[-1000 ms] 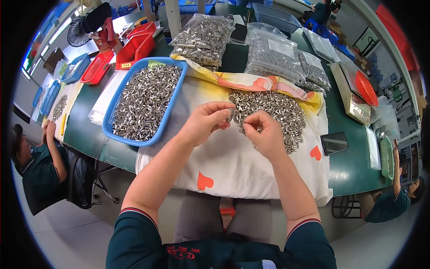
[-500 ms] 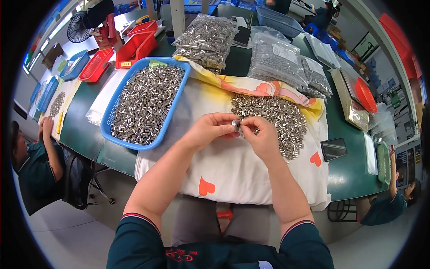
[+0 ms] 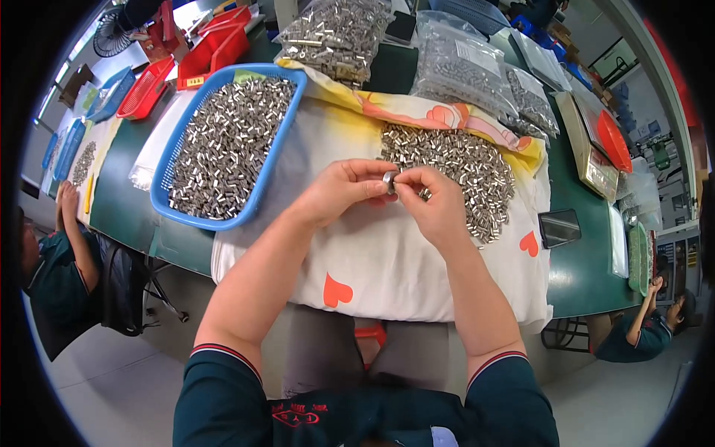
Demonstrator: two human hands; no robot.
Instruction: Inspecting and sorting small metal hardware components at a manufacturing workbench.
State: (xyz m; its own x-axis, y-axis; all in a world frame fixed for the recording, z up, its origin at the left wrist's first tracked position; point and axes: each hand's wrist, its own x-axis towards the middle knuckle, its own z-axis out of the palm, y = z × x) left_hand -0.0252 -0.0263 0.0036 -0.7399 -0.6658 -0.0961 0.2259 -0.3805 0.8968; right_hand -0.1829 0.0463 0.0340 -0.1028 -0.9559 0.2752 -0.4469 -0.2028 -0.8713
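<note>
Both hands meet over the cloth's middle, at the near left edge of a heap of small metal sleeves (image 3: 454, 164). My left hand (image 3: 346, 192) is closed, thumb and forefinger pinching a shiny round metal piece (image 3: 389, 181). Against that piece press the fingertips of my right hand (image 3: 433, 203); what they pinch there is too small to make out. A small metal sleeve (image 3: 425, 194) also shows within the right hand's curled fingers. To the left, a blue basket (image 3: 257, 205) holds many similar sleeves.
A white cloth (image 3: 417, 287) with red hearts covers the green table (image 3: 588, 287). Bags of metal parts (image 3: 335, 37) and clear bags (image 3: 458, 63) lie at the back. A phone (image 3: 559, 228) rests at the right. Red bins (image 3: 216, 48) stand back left; people sit at both sides.
The whole view has shifted slightly, so the table appears higher in the picture. My hands stay together on the round metal piece. The person at the right has moved an arm lower.
</note>
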